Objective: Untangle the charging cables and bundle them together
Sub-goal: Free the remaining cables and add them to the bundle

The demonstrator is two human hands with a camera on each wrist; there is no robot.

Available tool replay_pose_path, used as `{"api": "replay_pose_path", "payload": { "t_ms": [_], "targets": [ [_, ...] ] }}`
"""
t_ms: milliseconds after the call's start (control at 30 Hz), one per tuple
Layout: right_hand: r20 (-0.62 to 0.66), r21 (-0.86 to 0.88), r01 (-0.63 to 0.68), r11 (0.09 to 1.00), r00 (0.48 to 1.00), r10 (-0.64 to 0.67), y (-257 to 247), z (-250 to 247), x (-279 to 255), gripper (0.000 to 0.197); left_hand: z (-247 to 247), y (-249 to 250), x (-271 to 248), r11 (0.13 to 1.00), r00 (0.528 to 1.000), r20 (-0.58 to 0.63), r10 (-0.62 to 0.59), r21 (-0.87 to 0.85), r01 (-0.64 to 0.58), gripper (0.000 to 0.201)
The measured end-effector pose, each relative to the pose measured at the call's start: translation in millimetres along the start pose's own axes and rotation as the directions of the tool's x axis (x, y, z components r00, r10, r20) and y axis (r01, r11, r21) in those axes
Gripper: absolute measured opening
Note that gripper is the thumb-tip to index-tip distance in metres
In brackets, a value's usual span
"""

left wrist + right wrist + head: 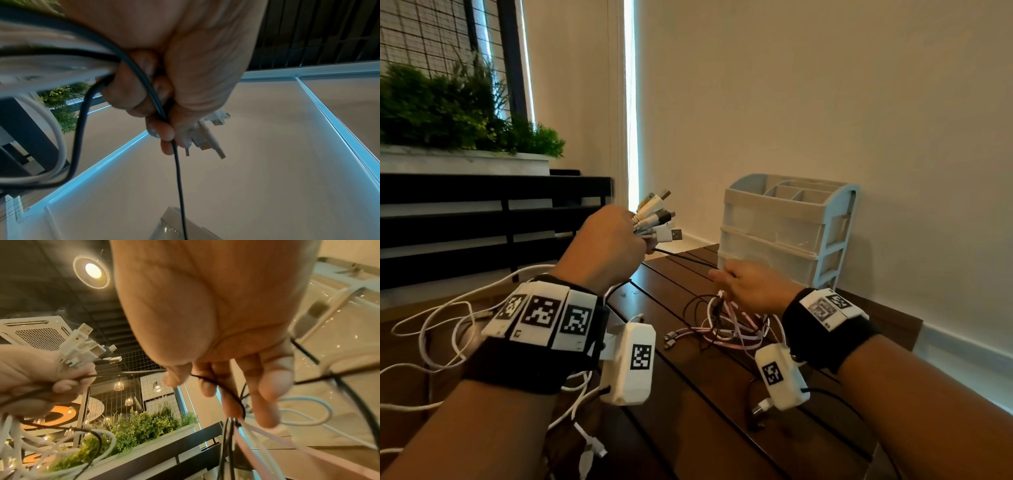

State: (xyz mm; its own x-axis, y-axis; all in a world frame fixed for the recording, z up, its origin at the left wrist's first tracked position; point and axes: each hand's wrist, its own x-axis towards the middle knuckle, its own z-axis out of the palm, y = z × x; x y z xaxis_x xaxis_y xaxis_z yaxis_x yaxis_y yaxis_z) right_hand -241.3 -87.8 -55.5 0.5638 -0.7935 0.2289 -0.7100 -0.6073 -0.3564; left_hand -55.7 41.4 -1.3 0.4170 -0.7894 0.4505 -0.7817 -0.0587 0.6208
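- I can't see my left hand fingers from the head view; its back hides them.
- White cables blur near the left wrist camera.
- My forearm covers part of the desk.

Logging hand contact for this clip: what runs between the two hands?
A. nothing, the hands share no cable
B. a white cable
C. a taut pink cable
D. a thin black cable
D: a thin black cable stretches from the left hand, which grips a bunch of connector ends, to the right hand, which pinches it above the table.
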Motion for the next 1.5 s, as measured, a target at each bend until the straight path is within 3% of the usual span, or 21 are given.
{"api": "replay_pose_path", "payload": {
  "t_ms": [100, 200, 233, 267, 333, 367, 433, 500, 633, 867, 933, 1033, 1100, 1200, 1267, 1333, 1400, 1500],
  "targets": [
    [-0.124, -0.018, 0.044, 0.999, 0.991, -0.046, 1.1, -4.5, -2.2, 0.038, -8.0, -2.3, 1.4, 0.998, 1.000, -0.011, -0.028, -0.058, 0.027, 0.011],
    [0.041, 0.356, -0.010, 0.935, 0.999, -0.005, 3.4, -5.1, -5.9, 0.021, -13.5, -2.5, 0.3, 0.996, 0.999, -0.034, -0.042, -0.076, 0.039, 0.008],
    [0.049, 0.394, -0.017, 0.919, 0.999, -0.002, 4.8, -5.4, -6.3, 0.019, -15.1, -2.8, 0.5, 0.995, 0.998, -0.041, -0.051, -0.086, 0.047, 0.008],
    [0.021, 0.343, -0.006, 0.939, 1.000, -0.002, 6.1, -5.9, -6.5, 0.020, -16.6, -2.9, 0.4, 0.994, 0.997, -0.045, -0.058, -0.093, 0.053, 0.008],
    [-0.041, 0.015, 0.037, 0.999, 0.998, -0.036, 8.7, -5.3, -4.9, 0.025, -18.0, -2.3, -0.1, 0.995, 0.997, -0.045, -0.060, -0.084, 0.056, 0.009],
    [-0.021, -0.139, 0.040, 0.989, 0.999, -0.043, 9.3, -3.6, -4.1, 0.028, -17.3, -1.8, 0.1, 0.996, 0.998, -0.043, -0.055, -0.071, 0.052, 0.010],
    [0.052, -0.248, 0.027, 0.968, 0.999, -0.014, 11.1, 2.3, -1.8, 0.033, -15.1, -0.5, 0.8, 0.998, 0.998, -0.045, -0.039, -0.045, 0.037, 0.011],
    [0.041, -0.144, 0.009, 0.990, 0.999, -0.003, 15.7, 5.7, -1.7, 0.033, -13.4, 0.4, 1.3, 0.999, 0.998, -0.057, -0.026, -0.025, 0.025, 0.010],
    [-0.104, 0.160, -0.024, 0.987, 0.994, 0.041, 20.4, 5.9, -6.7, 0.015, -12.4, -3.0, 3.5, 0.999, 0.998, -0.057, -0.035, -0.029, 0.034, 0.013],
    [-0.135, 0.344, -0.056, 0.937, 0.985, 0.108, 25.6, 11.3, -3.8, 0.011, -18.2, -11.1, 9.4, 0.996, 0.992, -0.104, -0.065, -0.070, 0.058, 0.019],
    [-0.134, 0.340, -0.060, 0.939, 0.985, 0.112, 25.6, 10.6, -4.1, 0.012, -17.9, -13.4, 11.0, 0.997, 0.993, -0.103, -0.058, -0.048, 0.053, 0.019],
    [-0.138, 0.201, -0.088, 0.976, 0.984, 0.117, 25.1, 7.6, -4.3, 0.016, -21.4, -19.2, 14.6, 0.998, 0.991, -0.119, -0.066, -0.007, 0.065, 0.018],
    [-0.098, 0.376, -0.074, 0.923, 0.988, 0.118, 24.2, 5.8, -5.5, 0.014, -28.1, -26.6, 17.3, 0.996, 0.986, -0.149, -0.080, 0.036, 0.086, 0.018],
    [-0.034, 0.636, -0.035, 0.771, 0.997, 0.073, 19.7, 0.4, -11.6, 0.009, -36.8, -40.2, 18.9, 0.982, 0.973, -0.178, -0.145, 0.095, 0.163, 0.020],
    [-0.058, 0.569, 0.004, 0.822, 0.998, 0.035, 14.8, -2.5, -12.1, 0.009, -38.2, -45.9, 18.3, 0.969, 0.962, -0.198, -0.188, 0.125, 0.215, 0.024],
    [-0.125, 0.298, 0.048, 0.953, 0.992, -0.011, 7.3, -1.9, -8.1, 0.012, -35.4, -44.2, 16.1, 0.965, 0.954, -0.235, -0.184, 0.139, 0.221, 0.023],
    [-0.179, 0.033, 0.075, 0.997, 0.981, -0.067, -3.4, -0.3, -4.0, 0.014, -28.8, -33.3, 13.0, 0.980, 0.956, -0.263, -0.130, 0.112, 0.164, 0.019],
    [-0.238, 0.005, 0.135, 0.991, 0.962, -0.130, -25.8, -3.8, -4.1, 0.018, -10.7, -7.6, 5.5, 0.999, 0.981, -0.193, -0.034, -0.008, 0.033, 0.019]
  ]
}}
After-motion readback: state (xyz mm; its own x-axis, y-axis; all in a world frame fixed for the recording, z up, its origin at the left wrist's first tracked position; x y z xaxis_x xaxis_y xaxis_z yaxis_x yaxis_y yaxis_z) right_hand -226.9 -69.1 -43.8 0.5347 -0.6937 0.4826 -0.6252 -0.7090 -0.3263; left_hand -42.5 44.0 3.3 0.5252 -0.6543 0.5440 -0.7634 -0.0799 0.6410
